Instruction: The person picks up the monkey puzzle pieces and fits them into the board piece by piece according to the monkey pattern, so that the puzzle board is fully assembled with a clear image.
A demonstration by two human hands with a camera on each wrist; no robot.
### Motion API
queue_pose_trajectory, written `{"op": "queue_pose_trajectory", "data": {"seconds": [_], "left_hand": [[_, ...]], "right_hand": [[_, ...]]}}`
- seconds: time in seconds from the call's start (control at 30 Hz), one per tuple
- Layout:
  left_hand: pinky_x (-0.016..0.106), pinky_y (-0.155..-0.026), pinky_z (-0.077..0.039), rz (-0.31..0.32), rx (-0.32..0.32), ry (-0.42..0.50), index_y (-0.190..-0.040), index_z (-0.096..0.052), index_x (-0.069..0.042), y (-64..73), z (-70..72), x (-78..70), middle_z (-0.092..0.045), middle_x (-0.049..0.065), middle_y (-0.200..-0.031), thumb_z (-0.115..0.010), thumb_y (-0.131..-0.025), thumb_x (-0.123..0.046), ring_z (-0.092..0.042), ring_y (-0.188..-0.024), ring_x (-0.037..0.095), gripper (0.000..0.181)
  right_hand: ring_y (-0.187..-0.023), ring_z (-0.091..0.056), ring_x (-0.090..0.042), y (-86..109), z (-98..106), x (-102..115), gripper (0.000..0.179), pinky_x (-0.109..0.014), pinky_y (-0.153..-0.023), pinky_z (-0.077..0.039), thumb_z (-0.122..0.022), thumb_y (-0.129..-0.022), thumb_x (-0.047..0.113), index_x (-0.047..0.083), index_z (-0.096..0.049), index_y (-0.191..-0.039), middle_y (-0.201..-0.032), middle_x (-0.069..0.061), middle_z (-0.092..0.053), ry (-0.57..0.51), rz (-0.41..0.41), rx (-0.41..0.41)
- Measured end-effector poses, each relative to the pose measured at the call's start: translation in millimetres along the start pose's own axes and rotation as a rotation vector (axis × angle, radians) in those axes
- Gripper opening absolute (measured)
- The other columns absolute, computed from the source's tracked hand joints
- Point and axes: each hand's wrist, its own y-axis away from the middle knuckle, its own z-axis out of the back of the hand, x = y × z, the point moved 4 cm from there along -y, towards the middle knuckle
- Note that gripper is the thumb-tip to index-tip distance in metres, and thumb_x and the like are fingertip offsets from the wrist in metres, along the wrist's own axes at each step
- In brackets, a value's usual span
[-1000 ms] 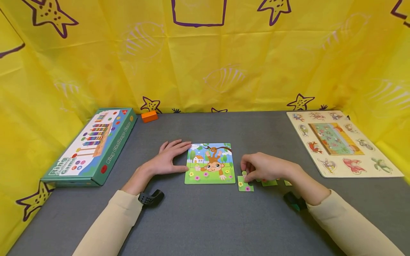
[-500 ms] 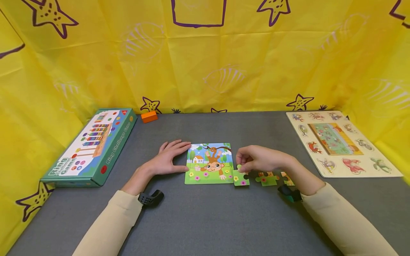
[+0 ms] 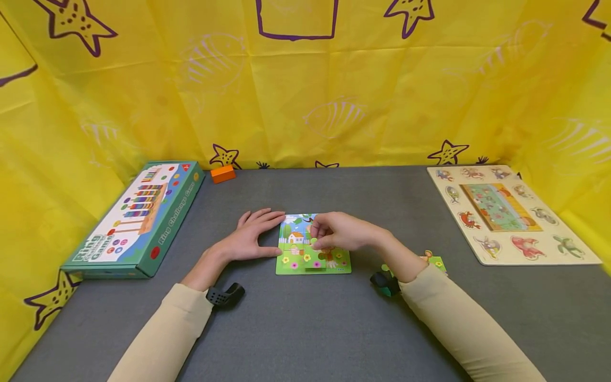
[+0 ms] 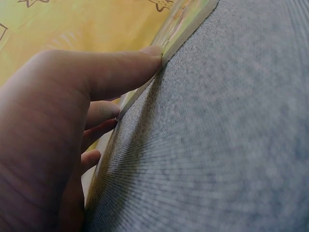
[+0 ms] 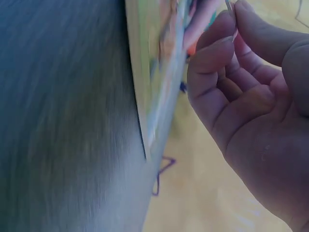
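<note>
A square puzzle board (image 3: 288, 268) with a picture of a house and a monkey lies on the grey table. My left hand (image 3: 248, 240) touches its left edge, thumb and fingers extended; the left wrist view shows the thumb (image 4: 128, 70) against the board's rim. Over the board, my right hand (image 3: 347, 232) pinches a green puzzle piece (image 3: 312, 261) with flowers on it. The thin edge of that piece (image 5: 230, 7) shows between thumb and forefinger in the right wrist view. The right hand hides part of the monkey picture.
Loose puzzle pieces (image 3: 437, 261) lie partly hidden behind the right forearm. At the right is a wooden sea-animal board (image 3: 496, 249). On the left are a green game box (image 3: 143, 223) and an orange block (image 3: 223, 174). Yellow cloth (image 3: 296, 106) hangs behind.
My right hand has lifted the green puzzle piece from the table right of the board and carried it left over the board. The left hand has stayed in place.
</note>
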Motion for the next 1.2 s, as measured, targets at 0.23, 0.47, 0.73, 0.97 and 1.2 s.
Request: {"op": "queue_pose_trajectory", "data": {"seconds": [0.23,0.47,0.73,0.97,1.2], "left_hand": [[0.068,-0.111,0.001,-0.012,-0.015,-0.004,-0.156,-0.04,-0.011,0.2,0.3,0.4,-0.037,0.007,-0.16,-0.072,-0.088,-0.049,-0.019,-0.149,0.035,0.085],[0.068,-0.111,0.002,-0.011,-0.02,0.002,-0.156,-0.041,-0.01,0.0,1.0,-0.1,-0.038,0.008,-0.159,-0.073,-0.089,-0.047,-0.02,-0.148,0.036,0.083],[0.068,-0.111,0.002,-0.014,-0.013,0.006,-0.156,-0.04,-0.01,0.3,1.1,-0.3,-0.037,0.008,-0.159,-0.073,-0.088,-0.046,-0.02,-0.148,0.036,0.083],[0.068,-0.111,0.002,-0.014,-0.018,0.01,-0.156,-0.041,-0.01,0.7,0.7,-0.6,-0.037,0.008,-0.159,-0.074,-0.088,-0.044,-0.019,-0.148,0.036,0.083],[0.069,-0.11,-0.001,-0.032,-0.043,-0.007,-0.155,-0.042,-0.008,0.3,0.2,-1.2,-0.039,0.009,-0.159,-0.075,-0.088,-0.042,-0.022,-0.147,0.038,0.082]], "right_hand": [[-0.066,-0.053,-0.01,-23.9,-16.0,7.5,0.013,-0.025,-0.066,-0.046,-0.072,-0.095,0.012,0.006,-0.061,-0.097,-0.078,0.001,-0.06,0.037,0.013,-0.003],[-0.065,-0.054,-0.012,-35.8,-19.0,10.2,0.012,-0.026,-0.065,-0.046,-0.071,-0.096,0.013,0.006,-0.061,-0.1,-0.079,0.001,-0.063,0.06,-0.037,-0.016],[-0.066,-0.056,-0.009,-40.9,-25.4,15.8,0.015,-0.024,-0.065,-0.046,-0.074,-0.094,0.014,0.006,-0.063,-0.1,-0.079,0.002,-0.062,0.179,-0.047,0.011],[-0.066,-0.061,-0.009,-41.1,-32.3,18.6,0.02,-0.027,-0.07,-0.047,-0.077,-0.092,0.014,0.008,-0.063,-0.105,-0.079,0.002,-0.061,0.245,-0.05,0.033],[-0.063,-0.06,-0.009,-38.8,-35.5,23.5,0.019,-0.027,-0.067,-0.047,-0.079,-0.09,0.017,0.01,-0.062,-0.097,-0.07,0.005,-0.064,0.283,-0.05,0.02]]}}
